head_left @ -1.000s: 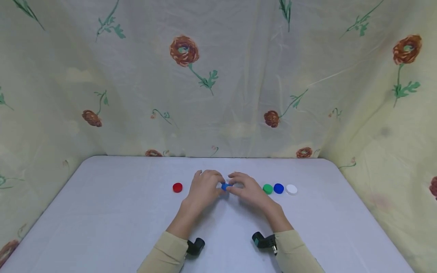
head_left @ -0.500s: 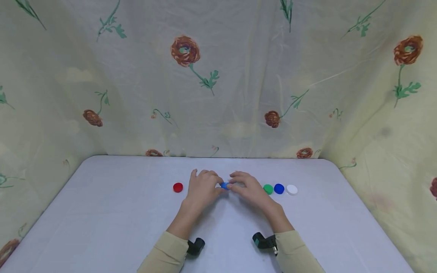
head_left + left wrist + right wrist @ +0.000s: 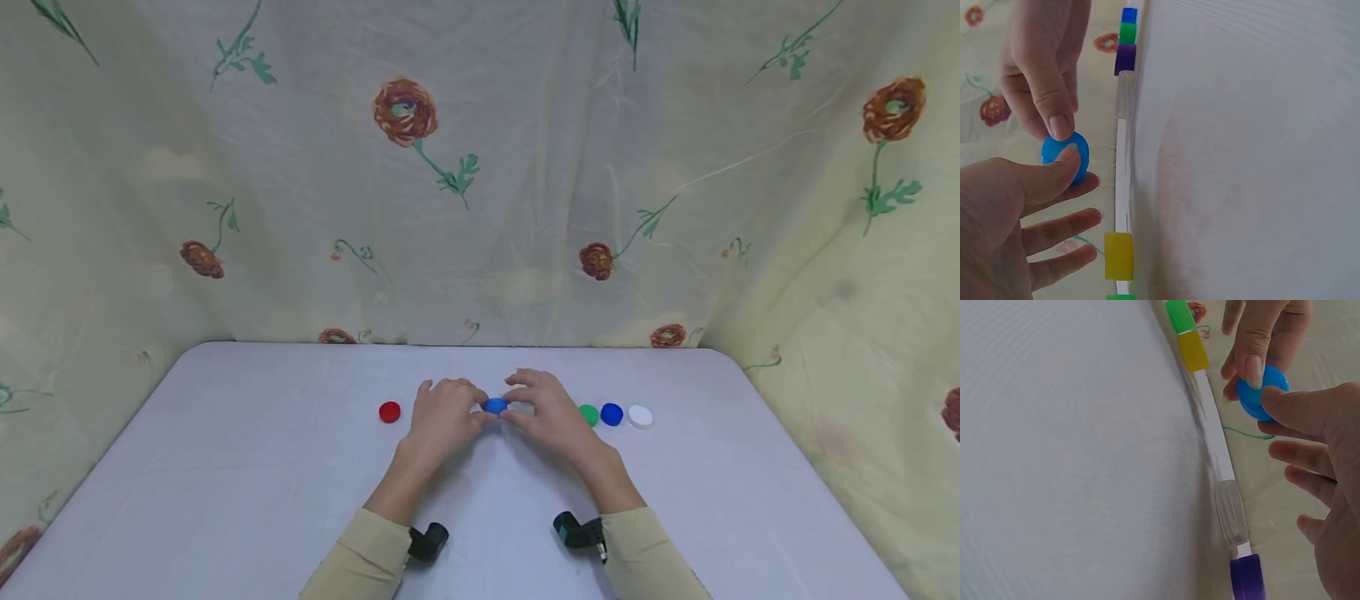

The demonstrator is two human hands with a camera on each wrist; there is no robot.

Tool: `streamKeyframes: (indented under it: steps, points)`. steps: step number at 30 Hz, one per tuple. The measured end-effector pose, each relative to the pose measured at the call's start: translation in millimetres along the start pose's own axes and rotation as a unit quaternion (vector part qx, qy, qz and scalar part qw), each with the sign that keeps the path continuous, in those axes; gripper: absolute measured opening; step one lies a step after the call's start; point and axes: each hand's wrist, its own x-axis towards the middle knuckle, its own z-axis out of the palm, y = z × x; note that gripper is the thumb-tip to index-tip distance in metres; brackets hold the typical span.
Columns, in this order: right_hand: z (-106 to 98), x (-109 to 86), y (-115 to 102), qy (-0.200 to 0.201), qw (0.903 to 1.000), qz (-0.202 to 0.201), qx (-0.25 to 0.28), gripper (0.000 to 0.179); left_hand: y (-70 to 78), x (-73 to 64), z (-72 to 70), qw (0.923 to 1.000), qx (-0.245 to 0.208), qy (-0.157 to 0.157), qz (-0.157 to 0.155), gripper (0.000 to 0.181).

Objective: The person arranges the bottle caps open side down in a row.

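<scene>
A light blue bottle cap [image 3: 495, 406] is held between both hands above the middle of the white table. My left hand [image 3: 446, 412] pinches its left side with thumb and forefinger, and my right hand [image 3: 551, 417] pinches the right side the same way. Seen from the left wrist, both thumbs lie on the face of the blue cap [image 3: 1052, 151], while the left hand's other fingers spread loosely apart. The right wrist view also has the thumbs pressing the cap [image 3: 1259, 403] from either side.
A red cap [image 3: 389, 412] lies left of the hands. To the right, a green cap [image 3: 588, 415], a dark blue cap [image 3: 611, 414] and a white cap [image 3: 640, 417] form a row. Wrist views show yellow [image 3: 1119, 256], purple [image 3: 1247, 577] and clear [image 3: 1232, 512] caps. Flowered cloth hangs behind.
The light blue cap has risen slightly, and more of its face shows between the fingers. Some right fingers have lifted a little. The other caps stay where they were.
</scene>
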Motion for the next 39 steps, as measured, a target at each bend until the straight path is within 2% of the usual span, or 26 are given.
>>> streamKeyframes:
  steps: [7, 13, 22, 31, 39]
  points:
    - [0.5, 0.4, 1.0, -0.008, 0.9996, 0.021, 0.016, 0.018, 0.7, -0.5, -0.5, 0.9999, 0.0, -0.002, 0.013, 0.03]
    - [-0.8, 1.4, -0.8, -0.017, 0.9978, 0.034, 0.055, 0.015, 2.1, -1.6, 0.3, 0.9997, -0.004, 0.0, 0.025, 0.031]
    - [-0.9, 0.6, -0.5, -0.053, 0.9832, 0.108, 0.138, 0.022, 3.2, -1.9, 1.5, 0.999, 0.004, 0.018, 0.041, 0.035]
    - [-1.6, 0.8, 3.2, -0.051, 0.9795, 0.125, 0.149, 0.024, 4.4, -0.7, 0.3, 0.9973, 0.023, 0.041, 0.056, 0.033]
    - [-3.0, 0.6, 5.8, -0.067, 0.9813, 0.108, 0.145, 0.026, 4.2, -2.2, -2.2, 0.9976, 0.022, 0.039, 0.053, 0.034]
